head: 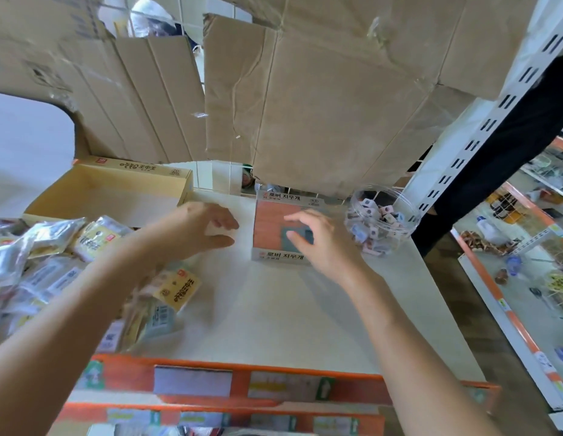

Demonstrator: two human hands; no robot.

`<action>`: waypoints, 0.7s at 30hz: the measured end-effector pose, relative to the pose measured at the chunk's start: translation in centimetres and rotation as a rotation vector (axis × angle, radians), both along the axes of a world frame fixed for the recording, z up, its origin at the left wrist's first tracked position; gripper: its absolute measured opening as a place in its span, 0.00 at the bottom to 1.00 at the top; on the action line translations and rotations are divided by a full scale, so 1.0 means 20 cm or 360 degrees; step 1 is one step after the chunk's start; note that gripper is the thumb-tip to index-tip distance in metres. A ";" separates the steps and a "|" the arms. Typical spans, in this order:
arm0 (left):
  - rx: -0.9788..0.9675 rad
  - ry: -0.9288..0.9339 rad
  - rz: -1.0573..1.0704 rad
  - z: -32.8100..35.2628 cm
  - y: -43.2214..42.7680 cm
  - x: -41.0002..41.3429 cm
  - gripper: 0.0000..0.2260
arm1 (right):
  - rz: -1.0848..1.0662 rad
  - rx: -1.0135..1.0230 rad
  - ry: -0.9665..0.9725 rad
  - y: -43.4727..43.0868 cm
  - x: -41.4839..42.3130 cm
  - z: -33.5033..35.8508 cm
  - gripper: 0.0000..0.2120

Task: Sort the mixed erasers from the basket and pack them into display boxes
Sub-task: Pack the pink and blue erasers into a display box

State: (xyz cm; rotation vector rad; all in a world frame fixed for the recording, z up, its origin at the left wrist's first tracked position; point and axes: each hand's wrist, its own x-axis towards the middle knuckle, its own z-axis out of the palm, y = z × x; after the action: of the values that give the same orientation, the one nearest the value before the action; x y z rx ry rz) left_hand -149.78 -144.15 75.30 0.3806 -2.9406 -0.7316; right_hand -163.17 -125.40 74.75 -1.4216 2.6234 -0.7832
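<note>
Packing step, I'd say: right hand spread open over orange box, empty; left hand relaxed, empty. Next likely: grab matching packs from eraser pile.

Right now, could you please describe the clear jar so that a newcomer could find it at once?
Start at the white shelf top and go to its far right, by the slotted white upright. There, just right of the orange box, stands the jar. It alone is round and see-through, with small pink and white erasers inside.
</note>
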 end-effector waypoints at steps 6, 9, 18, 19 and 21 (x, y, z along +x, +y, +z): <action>-0.0497 -0.0529 -0.0057 0.00 -0.08 0.17 0.17 | 0.0107 -0.0055 -0.0118 -0.03 0.09 -0.04 0.12; -0.0660 -0.0612 -0.0106 -0.07 -0.10 0.18 0.21 | 0.0141 -0.0095 -0.0219 -0.04 0.13 -0.04 0.12; -0.0909 -0.0459 -0.0090 -0.05 -0.11 0.17 0.14 | 0.0148 -0.0128 -0.0257 -0.02 0.18 -0.04 0.11; -0.0880 -0.0432 -0.0089 -0.05 -0.11 0.17 0.12 | 0.0150 -0.0127 -0.0260 -0.02 0.18 -0.04 0.11; -0.0790 -0.0361 -0.0073 -0.04 -0.11 0.17 0.10 | 0.0157 -0.0139 -0.0282 -0.02 0.18 -0.04 0.11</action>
State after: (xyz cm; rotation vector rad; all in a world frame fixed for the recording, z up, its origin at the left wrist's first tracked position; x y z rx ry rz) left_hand -146.36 -146.34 74.42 0.3680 -3.2012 0.0593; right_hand -159.48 -125.73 74.00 -1.4174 2.3965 -0.9738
